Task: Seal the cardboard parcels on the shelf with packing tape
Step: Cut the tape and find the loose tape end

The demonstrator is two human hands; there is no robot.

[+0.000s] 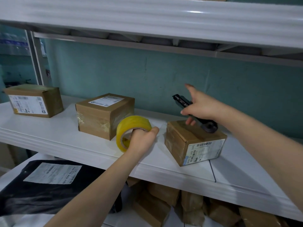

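Three brown cardboard parcels sit on the white shelf [65, 145] on my feed. The left parcel [35, 102] is far back, the middle parcel [101, 117] has clear tape round its sides, and the right parcel [193, 143] is angled near the front edge. The yellow tape roll [131, 123] stands on edge between the last two, gripped by my left hand [142, 140].

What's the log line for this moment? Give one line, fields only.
left hand: grips tape roll | right hand: holds black cutter over right parcel | middle parcel: tape on side
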